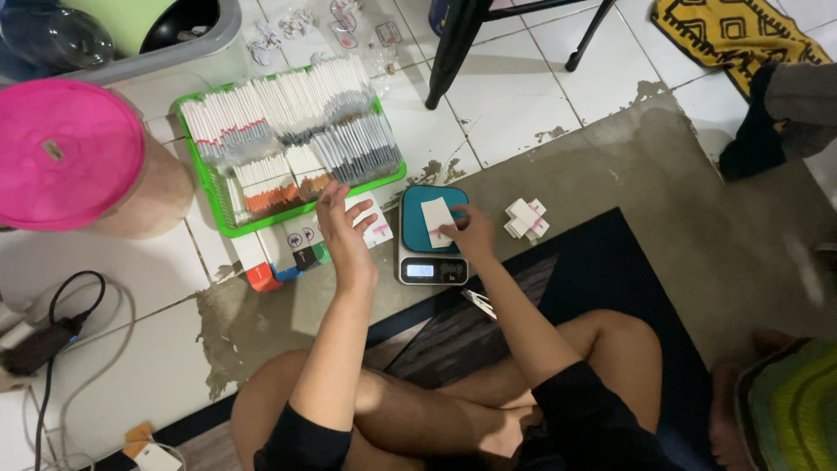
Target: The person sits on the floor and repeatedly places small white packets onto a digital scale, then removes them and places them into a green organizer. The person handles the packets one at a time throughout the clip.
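Where white tiles (523, 96) meet bare cement (697, 227), a dark mat (610, 270).

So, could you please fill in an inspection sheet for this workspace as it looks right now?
Surface: tiled floor with a worn grey patch; dark mat under the seated person.
Job's things: white packet on the teal scale; green tray full of bundled sticks.
Clutter: small white packets right of the scale; boxes by the tray; pink lid.
Hands: right hand touches the packet; left hand open above the boxes.
Cables: black cable and adapter at left.
Surroundings: chair legs, yellow patterned cloth.
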